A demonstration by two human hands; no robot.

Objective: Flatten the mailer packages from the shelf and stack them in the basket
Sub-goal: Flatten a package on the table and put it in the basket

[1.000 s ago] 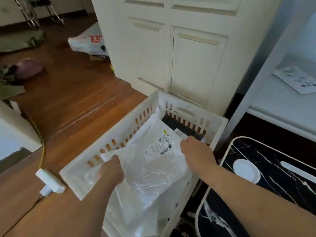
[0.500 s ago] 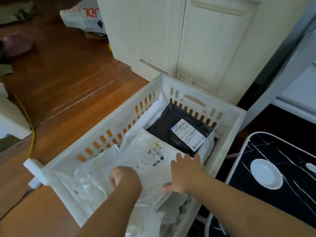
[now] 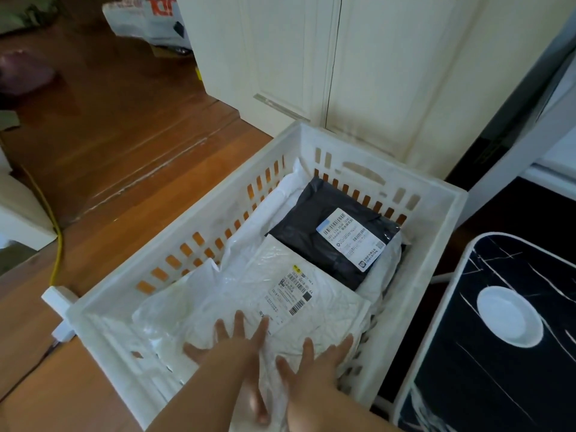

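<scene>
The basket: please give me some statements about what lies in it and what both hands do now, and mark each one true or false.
1. Both hands press flat on the white mailer. True: the left hand and the right hand lie on it with fingers spread.
2. The dark mailer lies at the far end of the basket. True.
3. The dark mailer has no label. False: a white label with barcodes is on top of it.
4. The right hand holds a mailer above the basket. False: it rests on the white mailer inside the basket.
5. The basket stands on a wooden floor. True.
</scene>
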